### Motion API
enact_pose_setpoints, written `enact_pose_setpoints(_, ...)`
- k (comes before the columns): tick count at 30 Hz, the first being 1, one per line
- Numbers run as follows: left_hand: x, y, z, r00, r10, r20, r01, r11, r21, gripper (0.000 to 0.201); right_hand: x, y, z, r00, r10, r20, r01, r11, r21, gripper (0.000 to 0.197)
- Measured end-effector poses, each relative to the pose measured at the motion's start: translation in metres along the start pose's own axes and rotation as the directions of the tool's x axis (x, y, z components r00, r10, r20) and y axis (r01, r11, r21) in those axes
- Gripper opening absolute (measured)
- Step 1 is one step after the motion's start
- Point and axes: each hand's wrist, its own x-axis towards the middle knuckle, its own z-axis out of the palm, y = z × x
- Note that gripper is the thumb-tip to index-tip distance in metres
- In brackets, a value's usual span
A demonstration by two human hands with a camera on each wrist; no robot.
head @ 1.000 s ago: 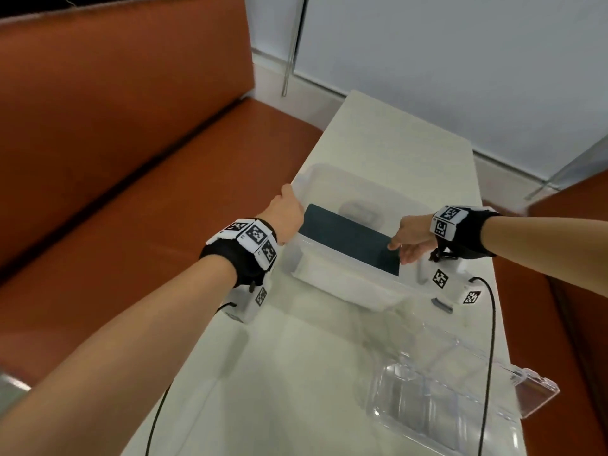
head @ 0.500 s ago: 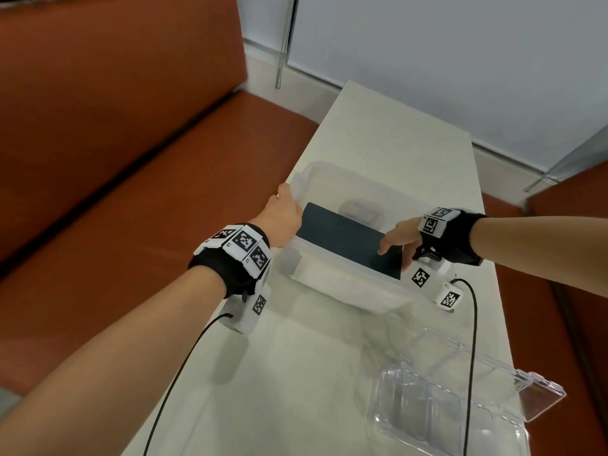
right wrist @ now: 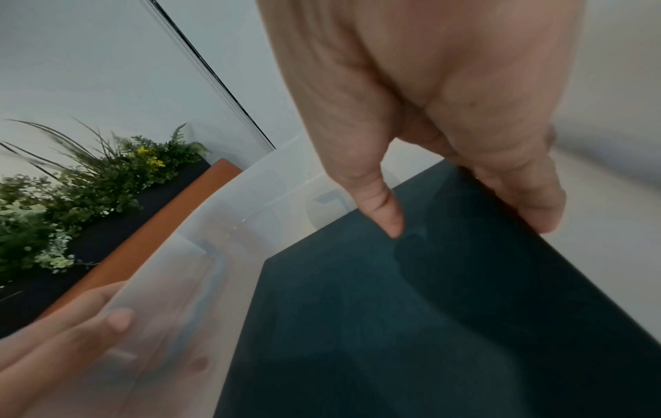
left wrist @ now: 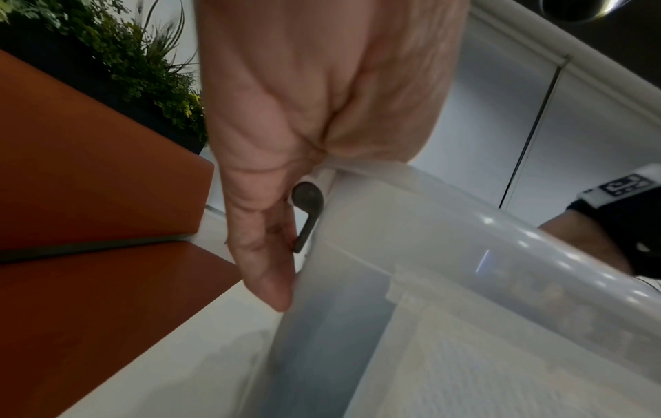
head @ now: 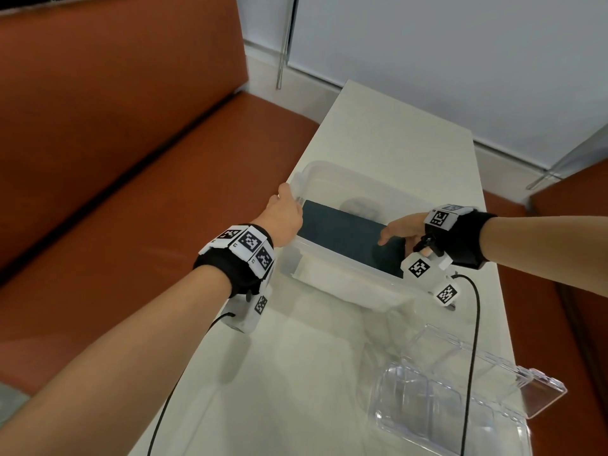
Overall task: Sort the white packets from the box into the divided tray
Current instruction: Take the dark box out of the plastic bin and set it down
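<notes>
Two hands | left hand [head: 285,216] grips box [head: 345,284] rim; right hand [head: 403,229] pinches dark panel [head: 348,235] | white table [head: 394,133]; orange bench [head: 131,179]

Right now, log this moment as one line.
left hand: holds box end | right hand: pinches dark sheet in box | divided tray: empty | white packets: not visible
</notes>
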Motion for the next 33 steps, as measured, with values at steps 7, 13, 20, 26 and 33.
enact_pose_setpoints(7,0.002,-0.002,0.002,1.000,-0.015,-0.012,0.015,1.000,-0.008,0.037,0.005,0.008,-0.018,0.999,-0.040,-0.027,0.045,0.981,0.187,0.032)
enact_pose_setpoints(13,0.001,0.000,0.003,0.999,-0.033,-0.026,0.033,0.999,-0.005,0.036,-0.015,0.008,-0.023,0.995,-0.076,-0.061,0.094,0.908,0.409,0.052)
enact_pose_setpoints(20,0.000,0.003,0.003,0.998,-0.063,-0.029,0.063,0.998,0.021,0.036,-0.040,0.005,-0.010,0.967,-0.141,-0.212,0.246,0.739,0.628,0.073)
enact_pose_setpoints(26,-0.008,0.012,0.000,0.989,-0.139,0.058,0.135,0.989,0.055,0.041,-0.072,-0.002,-0.002,0.913,-0.170,-0.370,0.389,0.634,0.668,0.075)
enact_pose_setpoints(33,-0.014,0.023,-0.003,0.986,-0.167,0.010,0.165,0.981,0.105,0.041,-0.129,0.026,-0.045,0.824,-0.178,-0.537,0.534,0.562,0.632,0.086)
